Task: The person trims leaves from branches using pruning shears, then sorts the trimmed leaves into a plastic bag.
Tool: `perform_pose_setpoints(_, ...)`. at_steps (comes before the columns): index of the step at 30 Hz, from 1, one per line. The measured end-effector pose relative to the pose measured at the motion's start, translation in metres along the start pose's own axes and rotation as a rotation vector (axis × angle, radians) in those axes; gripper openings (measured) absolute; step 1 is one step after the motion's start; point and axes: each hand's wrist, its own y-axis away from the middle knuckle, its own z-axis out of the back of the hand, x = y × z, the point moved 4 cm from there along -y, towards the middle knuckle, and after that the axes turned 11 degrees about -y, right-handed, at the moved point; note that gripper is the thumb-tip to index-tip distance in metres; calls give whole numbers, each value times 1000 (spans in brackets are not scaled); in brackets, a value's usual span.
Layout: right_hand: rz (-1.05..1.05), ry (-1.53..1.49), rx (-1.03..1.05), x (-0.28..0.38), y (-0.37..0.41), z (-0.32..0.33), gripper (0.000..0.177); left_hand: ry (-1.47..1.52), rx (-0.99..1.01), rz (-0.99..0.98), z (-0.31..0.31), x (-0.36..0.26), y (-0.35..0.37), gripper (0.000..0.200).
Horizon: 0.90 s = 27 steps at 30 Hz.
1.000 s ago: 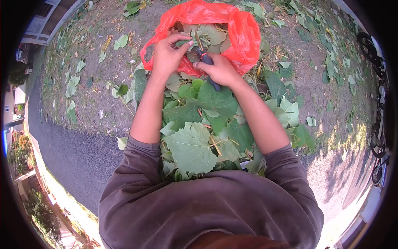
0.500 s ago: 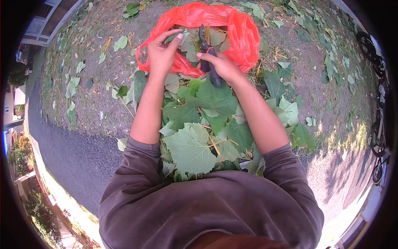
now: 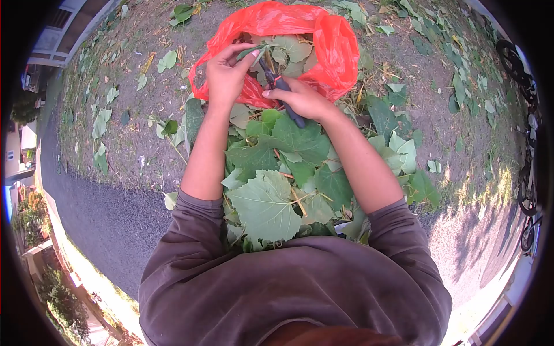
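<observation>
My left hand (image 3: 228, 75) pinches a small green leaf (image 3: 251, 52) between thumb and fingers, over the left part of an open red plastic bag (image 3: 337, 55). In my right hand (image 3: 303, 99) are dark-handled pruning shears (image 3: 281, 86), tilted up and left, with their blades close to the leaf by my left fingertips. Large green leaves (image 3: 271, 203) are heaped between my forearms, below the bag. More leaves (image 3: 295, 49) lie inside the bag.
Bare soil (image 3: 147, 104) with scattered leaves and dry stems surrounds the bag. Dark asphalt (image 3: 109, 219) lies at the lower left. Bicycle wheels (image 3: 511, 62) stand along the right edge, and plants (image 3: 32, 213) at the far left.
The shears have turned left, bringing their blades to the leaf at my left fingertips. My right hand has shifted slightly left. My left hand has barely moved.
</observation>
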Motion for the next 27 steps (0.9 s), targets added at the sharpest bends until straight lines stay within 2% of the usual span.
perform_pose_setpoints(3,-34,-80,-20,0,1,-2,51,-152,51,-54,-4,-3,2,23)
perform_pose_setpoints(10,-6,-99,-103,-7,-5,3,47,-181,129,-80,-10,-5,6,22)
perform_pose_setpoints(12,-19,-8,-146,-3,-1,3,56,-295,144,-20,-5,1,4,23)
perform_pose_setpoints(15,-50,40,-168,-4,-1,2,58,-304,208,70,-4,2,3,25)
perform_pose_setpoints(18,-61,71,-186,-3,-1,2,57,-174,176,56,-7,3,3,22)
perform_pose_setpoints(22,-76,167,-214,6,4,3,55,-129,149,27,-8,1,3,19)
perform_pose_setpoints(27,-67,227,-205,7,3,2,55,-108,154,80,-8,4,3,19)
